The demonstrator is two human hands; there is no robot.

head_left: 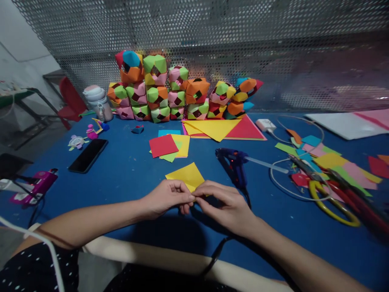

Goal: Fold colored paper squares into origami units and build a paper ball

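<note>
A yellow paper sheet [189, 175] is pinched at its near corner between both hands, just above the blue table. My left hand [172, 196] closes thumb and fingers on that corner from the left. From the right, my right hand [221, 202] grips the same corner, its fingertips touching the left ones. Beyond them lie small paper squares, a red one [163, 146] over green and yellow ones. To the right of the squares stands a dark blue glue gun [237, 162] with a clear glue stick in its back.
Folded paper balls [159, 97] are stacked at the back by a perforated metal screen. A phone [88, 155], a bottle [99, 103] and a purple power strip [38, 186] are at left. Yellow-handled scissors [332, 209], a white cable and paper scraps [337, 162] lie at right.
</note>
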